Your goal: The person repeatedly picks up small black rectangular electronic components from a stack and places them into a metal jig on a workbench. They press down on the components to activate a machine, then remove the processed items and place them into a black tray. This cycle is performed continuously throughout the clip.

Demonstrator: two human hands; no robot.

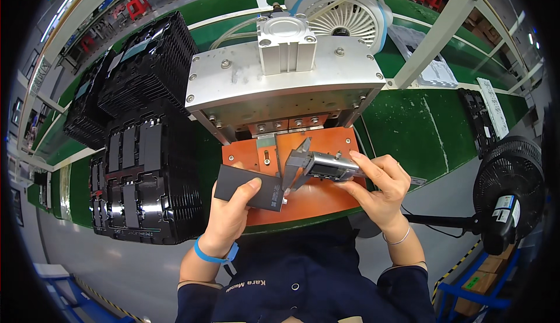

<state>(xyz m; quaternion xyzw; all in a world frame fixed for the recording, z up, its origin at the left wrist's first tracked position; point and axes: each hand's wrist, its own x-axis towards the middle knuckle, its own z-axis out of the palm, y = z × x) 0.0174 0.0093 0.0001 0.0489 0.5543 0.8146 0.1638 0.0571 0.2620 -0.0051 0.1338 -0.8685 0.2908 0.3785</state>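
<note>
My left hand grips a flat black battery pack, its thumb across the top face. A small connector sticks out at the pack's right end. In my right hand is a digital caliper, pinched between thumb and fingers. The caliper's jaws point left and stand at the battery's right end; whether they touch it I cannot tell. Both things are held above the orange base plate of a metal press, which has a pneumatic cylinder on top.
Stacked black plastic trays holding dark flat packs stand on the left. A black fan is at the right edge. Behind the press sits a white round fan on the green bench. A metal frame post rises at right.
</note>
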